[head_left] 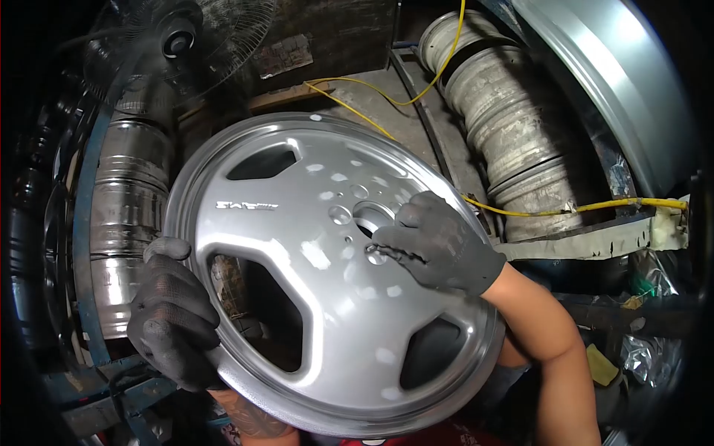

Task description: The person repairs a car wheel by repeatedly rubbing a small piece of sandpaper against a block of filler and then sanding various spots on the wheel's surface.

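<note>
A silver-grey alloy wheel rim [338, 316] fills the middle of the head view, its face tilted up toward me. Pale, putty-like patches dot the face around the hub and bolt holes, and raised lettering shows at upper left. Wearing a dark grey glove, my left hand [175, 320] is closed around the wheel's left edge. My right hand [446, 245], gloved the same way, is over the hub, partly covering the centre hole. Its fingers are pinched together at a bolt hole; whatever they may hold is hidden.
Stacked wheel rims stand at left [130, 208] and upper right [513, 111]. A fan [178, 43] is at upper left. One yellow hose or cable [595, 205] crosses behind the wheel. A large silver curved part [625, 74] and crumpled foil [647, 360] lie at right.
</note>
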Demonstrator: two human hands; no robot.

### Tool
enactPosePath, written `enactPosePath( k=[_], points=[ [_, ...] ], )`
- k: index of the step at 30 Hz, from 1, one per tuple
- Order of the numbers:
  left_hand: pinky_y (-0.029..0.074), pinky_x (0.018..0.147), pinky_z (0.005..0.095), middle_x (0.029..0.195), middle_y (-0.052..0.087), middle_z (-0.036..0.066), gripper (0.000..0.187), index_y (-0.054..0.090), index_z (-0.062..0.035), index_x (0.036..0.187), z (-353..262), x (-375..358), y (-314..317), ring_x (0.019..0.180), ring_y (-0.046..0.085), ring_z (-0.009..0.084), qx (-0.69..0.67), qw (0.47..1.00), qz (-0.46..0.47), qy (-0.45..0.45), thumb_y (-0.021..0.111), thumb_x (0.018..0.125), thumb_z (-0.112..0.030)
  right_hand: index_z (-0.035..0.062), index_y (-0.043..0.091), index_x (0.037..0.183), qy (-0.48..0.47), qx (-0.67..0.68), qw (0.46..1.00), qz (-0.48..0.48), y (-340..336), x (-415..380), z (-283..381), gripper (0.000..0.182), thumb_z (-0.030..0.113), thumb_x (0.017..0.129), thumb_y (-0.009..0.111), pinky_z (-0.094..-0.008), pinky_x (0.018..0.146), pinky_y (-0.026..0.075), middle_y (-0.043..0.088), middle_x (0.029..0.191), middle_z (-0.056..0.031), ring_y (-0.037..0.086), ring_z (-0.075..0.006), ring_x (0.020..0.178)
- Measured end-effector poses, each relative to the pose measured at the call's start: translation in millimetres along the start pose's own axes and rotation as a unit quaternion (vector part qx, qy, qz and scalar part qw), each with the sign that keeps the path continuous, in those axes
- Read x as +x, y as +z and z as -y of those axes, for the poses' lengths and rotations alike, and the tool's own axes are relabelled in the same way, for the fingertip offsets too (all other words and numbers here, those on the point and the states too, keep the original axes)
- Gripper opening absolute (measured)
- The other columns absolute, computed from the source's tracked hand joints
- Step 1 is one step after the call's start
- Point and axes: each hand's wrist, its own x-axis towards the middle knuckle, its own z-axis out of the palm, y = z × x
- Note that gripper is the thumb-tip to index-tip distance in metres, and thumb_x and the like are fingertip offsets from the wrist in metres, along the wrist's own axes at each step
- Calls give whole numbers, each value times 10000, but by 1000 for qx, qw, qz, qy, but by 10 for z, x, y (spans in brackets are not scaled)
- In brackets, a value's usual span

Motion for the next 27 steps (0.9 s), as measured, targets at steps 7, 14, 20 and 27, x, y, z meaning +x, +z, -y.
enactPosePath(
  k=[7, 14, 20, 27],
  points=[
    [453, 948, 502, 483, 429, -20, 436, 444, -190, 531, 20, 8, -60, 494, 423, 142, 3, 1000, 27, 7, 473, 960, -260, 141, 763, 1034, -16, -5, 1000, 21, -28, 0, 21, 224, 131, 811, 772, -418, 870, 494, 641, 1016, -51, 601, -274, 935],
    [455, 945, 496, 471, 416, -23, 452, 434, -188, 526, 20, -3, -16, 481, 413, 141, -7, 1000, 0, -2, 452, 970, -271, 137, 764, 1044, -11, 2, 1000, 6, -28, -22, 21, 244, 115, 801, 770, -418, 888, 498, 642, 1012, -49, 606, -274, 944],
    [463, 932, 489, 464, 417, -22, 450, 432, -191, 522, -11, 6, 30, 454, 399, 140, -4, 1000, -23, -13, 454, 963, -280, 134, 765, 1039, -19, 1, 1000, 7, -27, 11, 10, 266, 115, 775, 787, -410, 850, 507, 624, 899, -50, 601, -272, 899],
    [470, 916, 479, 455, 408, -15, 456, 440, -184, 504, -7, -30, 19, 464, 406, 159, 17, 999, -41, -20, 468, 946, -291, 142, 753, 1023, -29, -39, 998, 42, -67, 115, 119, 233, 134, 792, 789, -412, 819, 511, 618, 876, -52, 599, -269, 854]
  ],
)
